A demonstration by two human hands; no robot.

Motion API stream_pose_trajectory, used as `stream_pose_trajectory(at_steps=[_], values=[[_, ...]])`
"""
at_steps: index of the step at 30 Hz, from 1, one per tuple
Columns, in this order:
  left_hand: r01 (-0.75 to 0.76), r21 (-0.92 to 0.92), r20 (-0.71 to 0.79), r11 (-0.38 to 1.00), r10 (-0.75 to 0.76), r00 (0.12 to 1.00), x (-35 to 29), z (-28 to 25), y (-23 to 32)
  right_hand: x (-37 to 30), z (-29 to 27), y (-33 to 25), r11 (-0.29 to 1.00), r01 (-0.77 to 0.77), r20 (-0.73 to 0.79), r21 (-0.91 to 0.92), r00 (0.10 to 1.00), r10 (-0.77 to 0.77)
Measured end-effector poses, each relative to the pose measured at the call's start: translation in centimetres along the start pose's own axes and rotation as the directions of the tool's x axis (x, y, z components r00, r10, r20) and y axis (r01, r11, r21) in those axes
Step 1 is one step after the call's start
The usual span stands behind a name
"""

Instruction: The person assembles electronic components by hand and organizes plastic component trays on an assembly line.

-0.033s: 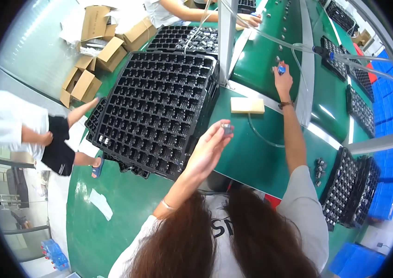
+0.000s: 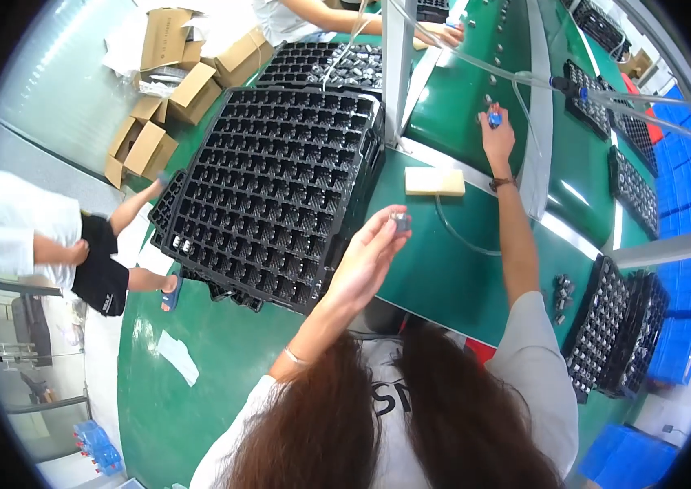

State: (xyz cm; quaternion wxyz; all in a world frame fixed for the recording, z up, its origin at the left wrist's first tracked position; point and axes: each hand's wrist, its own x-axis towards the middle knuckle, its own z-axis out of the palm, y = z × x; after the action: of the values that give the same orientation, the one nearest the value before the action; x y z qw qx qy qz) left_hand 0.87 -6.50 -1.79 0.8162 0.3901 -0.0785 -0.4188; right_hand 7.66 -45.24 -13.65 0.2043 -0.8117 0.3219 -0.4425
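Observation:
My left hand (image 2: pixel 364 259) is closed, with a small silver metal part (image 2: pixel 400 221) pinched at its fingertips. It is beside the large black compartment tray (image 2: pixel 268 183), whose pockets mostly look dark; two silver pieces (image 2: pixel 181 243) sit at its lower left corner. My right hand (image 2: pixel 498 140) reaches over the green conveyor belt (image 2: pixel 451 114), its fingers closed around a small blue item (image 2: pixel 494 120) of unclear kind. Touching or very near those fingertips is a small metal piece (image 2: pixel 482 119). Between my hands lies a pale yellow block (image 2: pixel 434 182) with a clear tube running from it.
A metal post (image 2: pixel 397 77) rises beside the belt, with clear hoses (image 2: pixel 525 80) crossing over it. Loose metal parts (image 2: pixel 562 297) and filled black trays (image 2: pixel 598 330) stand at right. A co-worker's hand (image 2: pixel 445 34) is across the belt; another person (image 2: pixel 31 224) stands at left near cardboard boxes (image 2: pixel 198 94).
Small parts on the belt have shifted slightly away from me. The co-worker's hand moved a little to the right, and the person at left shifted slightly. My hands have barely moved.

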Motion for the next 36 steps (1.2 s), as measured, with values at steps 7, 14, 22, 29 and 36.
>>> stream_pose_trajectory(at_steps=[7,14,22,29,36], values=[[-0.151,0.304,0.014,0.941,0.155,0.988,0.4,-0.2,0.5,-8.8,-11.7,-16.4,0.395,-0.584,0.576,0.71,0.803,0.152],[-0.15,0.433,0.097,0.889,0.119,0.988,-0.7,1.0,0.0,-15.7,-17.1,-19.0,0.492,-0.543,0.662,0.68,0.743,-0.095],[-0.146,0.443,0.092,0.884,0.117,0.989,-1.6,0.2,-0.8,-18.4,-17.2,-18.7,0.437,-0.602,0.703,0.669,0.702,-0.109],[-0.324,0.696,0.124,0.641,0.337,0.933,-3.5,-1.4,-0.4,-16.7,-13.3,-16.7,0.571,-0.498,0.596,0.653,0.803,0.019],[-0.337,0.789,-0.148,0.513,0.692,0.706,-7.4,-7.2,8.3,-13.5,-6.2,-12.0,0.997,-0.051,0.321,0.064,0.947,0.028]])
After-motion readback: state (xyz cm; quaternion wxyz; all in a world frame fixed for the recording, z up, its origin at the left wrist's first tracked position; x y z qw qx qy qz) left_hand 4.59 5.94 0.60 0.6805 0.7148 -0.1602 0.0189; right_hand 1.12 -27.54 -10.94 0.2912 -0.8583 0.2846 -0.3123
